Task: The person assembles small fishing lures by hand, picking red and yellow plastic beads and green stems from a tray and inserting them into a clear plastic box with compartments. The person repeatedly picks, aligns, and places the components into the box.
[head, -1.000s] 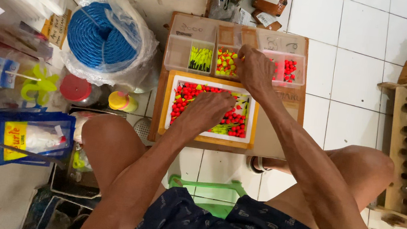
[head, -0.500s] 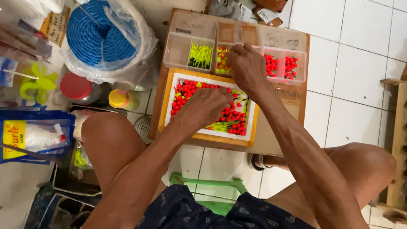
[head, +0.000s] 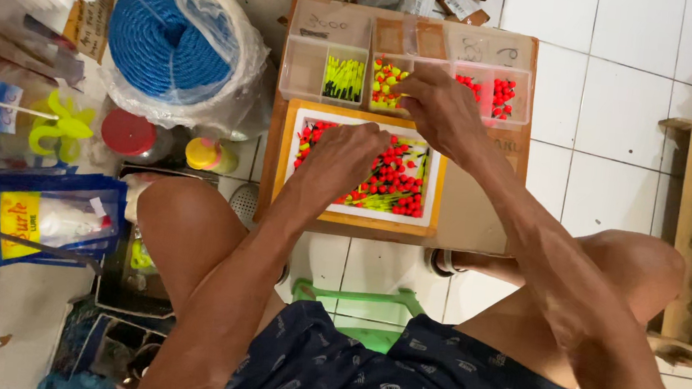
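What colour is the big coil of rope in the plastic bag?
Blue; the coil of rope shows clearly in the head view, inside its clear plastic bag.

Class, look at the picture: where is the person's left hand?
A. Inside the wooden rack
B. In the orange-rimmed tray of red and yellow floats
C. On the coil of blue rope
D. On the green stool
B: the left hand rests in the orange-rimmed tray among the red and yellow floats.

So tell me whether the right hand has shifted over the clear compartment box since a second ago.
Yes. The right hand has slid left along the clear compartment box, from near the red-bead section to the yellow-and-red bead section.
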